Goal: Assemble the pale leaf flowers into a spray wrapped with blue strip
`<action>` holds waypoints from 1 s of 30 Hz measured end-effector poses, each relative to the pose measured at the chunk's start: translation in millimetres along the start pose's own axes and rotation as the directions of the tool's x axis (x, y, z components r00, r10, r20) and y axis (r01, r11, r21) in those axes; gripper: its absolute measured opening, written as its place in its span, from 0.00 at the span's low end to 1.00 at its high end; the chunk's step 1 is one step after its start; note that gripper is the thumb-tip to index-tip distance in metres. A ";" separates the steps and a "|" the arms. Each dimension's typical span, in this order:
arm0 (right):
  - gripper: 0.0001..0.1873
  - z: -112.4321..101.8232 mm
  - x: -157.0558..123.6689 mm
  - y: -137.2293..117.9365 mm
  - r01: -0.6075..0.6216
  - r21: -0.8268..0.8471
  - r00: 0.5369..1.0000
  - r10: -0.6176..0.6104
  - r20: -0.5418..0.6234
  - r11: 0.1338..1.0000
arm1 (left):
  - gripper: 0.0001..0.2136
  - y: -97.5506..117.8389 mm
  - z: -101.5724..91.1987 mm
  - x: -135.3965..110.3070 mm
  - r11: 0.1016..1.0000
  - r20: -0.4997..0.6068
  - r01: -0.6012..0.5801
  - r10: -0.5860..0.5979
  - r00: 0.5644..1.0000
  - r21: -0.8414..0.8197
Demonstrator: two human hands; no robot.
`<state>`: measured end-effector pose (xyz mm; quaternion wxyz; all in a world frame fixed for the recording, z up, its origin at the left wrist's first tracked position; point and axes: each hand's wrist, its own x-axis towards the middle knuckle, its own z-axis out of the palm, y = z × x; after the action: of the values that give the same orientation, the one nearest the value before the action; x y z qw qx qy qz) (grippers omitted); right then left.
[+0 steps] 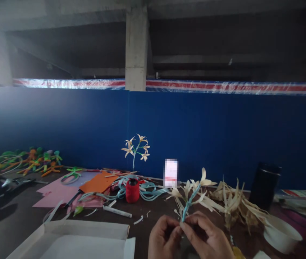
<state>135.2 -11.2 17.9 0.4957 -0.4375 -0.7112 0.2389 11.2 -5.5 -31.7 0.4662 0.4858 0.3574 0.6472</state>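
Near the bottom middle, my left hand (pixel 165 236) and my right hand (pixel 206 235) meet with their fingertips pinched on the lower end of a handmade flower stem (pixel 190 205). Light blue wrapping covers the stem, which tilts up to the right. Cream, husk-like petals (pixel 203 180) spread from its upper part. Behind it, a finished-looking spray of cream flowers (pixel 135 149) stands upright in a small red-wrapped pot (pixel 132 190). Dried corn husks (pixel 229 201) lie in a loose heap to the right of my hands.
A white open box (pixel 85 228) sits at front left. Pink paper (pixel 58 190), orange paper (pixel 99 181), blue ribbon (pixel 150 192) and a white marker (pixel 117 211) lie beyond. Pipe-cleaner figures (pixel 34 162) are far left. A white bowl (pixel 281 233) and black cup (pixel 264 185) stand right.
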 end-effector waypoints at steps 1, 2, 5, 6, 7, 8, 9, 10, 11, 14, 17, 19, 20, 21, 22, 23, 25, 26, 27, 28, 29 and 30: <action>0.11 -0.1 -0.5 0.1 -0.006 -0.001 1.000 0.006 -0.003 1.000 | 0.17 0.7 0.0 -0.6 1.000 0.002 -0.003 0.003 1.000 -0.004; 0.11 -0.3 -0.9 0.3 -0.013 -0.003 1.000 0.013 0.000 1.000 | 0.17 1.2 -0.2 -1.1 1.000 0.002 -0.008 0.008 1.000 -0.007; 0.11 -0.3 -2.1 0.5 -0.016 -0.001 1.000 0.016 0.015 1.000 | 0.16 2.5 -0.1 -2.5 1.000 -0.014 -0.013 0.013 1.000 -0.015; 0.11 -0.1 -2.5 0.1 -0.015 0.003 1.000 0.015 0.012 1.000 | 0.16 3.2 0.1 -3.2 1.000 -0.024 -0.011 0.011 1.000 -0.018; 0.11 0.3 -3.0 -0.6 -0.013 0.008 1.000 0.013 -0.003 1.000 | 0.16 4.2 0.4 -3.9 1.000 -0.034 -0.007 0.007 0.999 -0.021; 0.11 0.9 -3.5 -1.6 -0.010 0.013 1.000 0.010 -0.020 1.000 | 0.16 5.4 0.8 -4.7 1.000 -0.044 -0.004 0.002 0.999 -0.024; 0.11 1.5 -4.0 -2.8 -0.007 0.017 0.999 0.008 -0.041 1.000 | 0.15 6.8 1.2 -5.5 1.000 -0.052 -0.004 0.002 0.999 -0.028; 0.11 2.1 -4.6 -4.2 -0.006 0.020 0.998 0.008 -0.059 1.000 | 0.15 8.1 1.5 -6.4 0.999 -0.058 -0.005 0.003 0.998 -0.033; 0.11 2.6 -5.1 -5.7 -0.003 0.023 0.997 0.005 -0.072 1.000 | 0.14 9.3 1.8 -7.2 0.999 -0.063 -0.003 0.001 0.998 -0.038; 0.11 3.7 -6.4 -9.2 0.021 0.030 0.995 -0.018 -0.095 0.999 | 0.14 11.1 2.8 -9.0 0.998 -0.073 0.008 -0.012 0.997 -0.057; 0.10 3.7 -7.1 -10.2 0.060 0.047 0.993 -0.055 -0.105 0.997 | 0.13 10.1 4.0 -9.8 0.997 -0.080 -0.004 -0.002 0.997 -0.076; 0.08 3.6 -7.8 -9.8 0.078 0.059 0.992 -0.072 -0.103 0.995 | 0.13 8.9 4.4 -9.6 0.996 -0.078 -0.019 0.013 0.997 -0.082; 0.08 3.6 -8.3 -9.4 0.083 0.064 0.992 -0.077 -0.100 0.994 | 0.13 8.5 4.3 -9.4 0.996 -0.077 -0.019 0.012 0.997 -0.085; 0.07 3.7 -8.8 -9.0 0.085 0.065 0.992 -0.078 -0.097 0.994 | 0.12 8.6 4.0 -9.2 0.996 -0.074 -0.013 0.006 0.997 -0.089; 0.08 3.8 -9.5 -8.7 0.082 0.063 0.993 -0.076 -0.094 0.995 | 0.12 9.1 3.5 -9.1 0.996 -0.069 -0.003 -0.004 0.998 -0.091; 0.08 3.8 -10.1 -8.4 0.076 0.058 0.994 -0.071 -0.089 0.995 | 0.12 10.2 2.9 -9.1 0.996 -0.055 0.012 -0.017 0.998 -0.083; 0.08 3.1 -10.7 -8.4 0.053 0.047 0.996 -0.049 -0.077 0.997 | 0.12 13.5 1.4 -9.5 0.998 -0.023 0.044 -0.045 0.999 -0.045; 0.07 2.4 -10.6 -8.7 0.036 0.046 0.997 -0.033 -0.074 0.998 | 0.12 15.3 0.8 -9.8 0.998 0.004 0.059 -0.059 0.998 -0.005; 0.07 1.3 -10.2 -9.0 0.019 0.052 0.997 -0.015 -0.077 0.998 | 0.12 16.9 0.2 -10.2 0.998 -0.007 0.065 -0.065 0.998 0.021; 0.07 -0.1 -9.3 -9.2 -0.005 0.064 0.997 0.010 -0.082 0.998 | 0.12 17.8 -0.2 -10.4 0.995 0.012 0.087 -0.088 0.996 0.041; 0.07 -1.6 -8.3 -9.2 -0.030 0.079 0.994 0.037 -0.099 0.996 | 0.13 18.0 -0.5 -10.5 0.992 0.024 0.114 -0.115 0.993 0.053; 0.08 -3.2 -7.1 -8.8 -0.057 0.090 0.993 0.066 -0.099 0.994 | 0.14 17.5 -0.8 -10.4 0.987 0.052 0.150 -0.154 0.987 0.064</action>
<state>135.6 -22.0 22.5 0.5422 -0.4488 -0.6602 0.2622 6.9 -20.8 -18.9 0.5093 0.4891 0.3993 0.5847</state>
